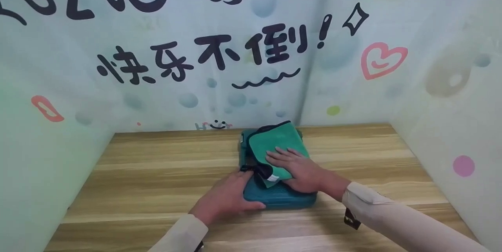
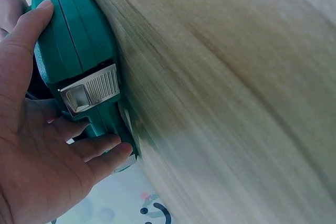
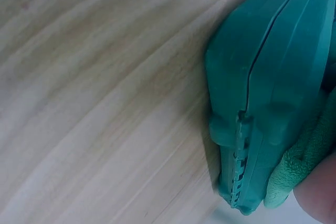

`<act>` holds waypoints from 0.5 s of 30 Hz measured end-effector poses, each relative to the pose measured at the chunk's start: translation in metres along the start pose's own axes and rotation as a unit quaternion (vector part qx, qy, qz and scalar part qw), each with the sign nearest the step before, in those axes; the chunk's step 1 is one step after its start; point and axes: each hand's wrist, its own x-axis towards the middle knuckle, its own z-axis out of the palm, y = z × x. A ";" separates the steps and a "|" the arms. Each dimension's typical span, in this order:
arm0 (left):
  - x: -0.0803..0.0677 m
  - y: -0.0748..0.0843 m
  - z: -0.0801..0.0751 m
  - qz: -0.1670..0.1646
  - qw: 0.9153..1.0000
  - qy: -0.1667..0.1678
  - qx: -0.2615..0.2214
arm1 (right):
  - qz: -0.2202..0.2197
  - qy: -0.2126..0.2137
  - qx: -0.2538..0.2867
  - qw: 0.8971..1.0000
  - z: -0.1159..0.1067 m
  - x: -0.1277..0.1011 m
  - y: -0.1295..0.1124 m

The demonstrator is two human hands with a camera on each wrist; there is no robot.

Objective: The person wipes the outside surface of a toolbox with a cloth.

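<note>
A closed blue-green hard case (image 1: 280, 200) lies flat on the bench (image 1: 157, 173), metal latches (image 2: 90, 90) along its left side, a hinge (image 3: 239, 171) along its right. A green cloth (image 1: 276, 140) with black edging rests skewed across its top, its near-left part turned over beside a small white label (image 1: 273, 178), leaving the case's near end uncovered

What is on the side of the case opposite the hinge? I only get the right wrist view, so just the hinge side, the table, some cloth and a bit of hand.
Observer: Over there, the case has a metal latch.
Operator: Is anything touching it from that side?
Observer: Yes, the left hand touches the case there.
Operator: And how do the fingers lie on top?
Observer: The right hand has its fingers stretched out over the cloth.
</note>
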 end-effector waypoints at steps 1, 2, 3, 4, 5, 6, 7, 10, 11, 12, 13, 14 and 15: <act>0.000 0.000 0.000 -0.001 1.000 -0.001 -0.001 | -0.001 0.000 0.000 1.000 0.000 0.000 -0.001; 0.000 0.000 0.000 0.002 1.000 0.000 0.000 | -0.002 0.000 0.001 1.000 0.000 0.000 -0.002; 0.000 -0.001 0.000 0.005 1.000 0.002 0.002 | -0.004 0.001 0.001 1.000 0.000 0.000 -0.003; 0.000 -0.001 0.001 0.008 1.000 0.004 0.003 | -0.007 0.001 0.002 1.000 0.000 0.000 -0.005; 0.000 -0.002 0.001 0.011 1.000 0.007 0.005 | -0.010 0.003 0.003 1.000 0.000 0.000 -0.006; 0.000 -0.003 0.001 0.015 1.000 0.009 0.008 | -0.012 0.004 0.003 1.000 0.000 0.000 -0.008; 0.001 -0.003 0.001 0.018 1.000 0.012 0.011 | -0.014 0.005 0.004 1.000 0.000 0.000 -0.009; 0.000 -0.004 0.001 0.021 1.000 0.014 0.014 | -0.018 0.004 0.005 1.000 0.000 0.000 -0.014; 0.000 -0.004 0.001 0.022 1.000 0.014 0.013 | -0.019 0.002 0.005 1.000 0.001 0.000 -0.016; 0.000 -0.004 0.002 0.022 1.000 0.013 0.012 | -0.020 0.000 0.008 1.000 0.001 -0.001 -0.018; 0.000 -0.004 0.002 0.022 1.000 0.013 0.011 | -0.020 -0.003 0.010 1.000 0.002 -0.001 -0.020; 0.000 -0.004 0.002 0.022 1.000 0.014 0.011 | -0.021 -0.004 0.010 1.000 0.003 -0.001 -0.021; 0.000 -0.004 0.002 0.022 1.000 0.015 0.012 | -0.023 -0.005 0.009 1.000 0.004 -0.001 -0.023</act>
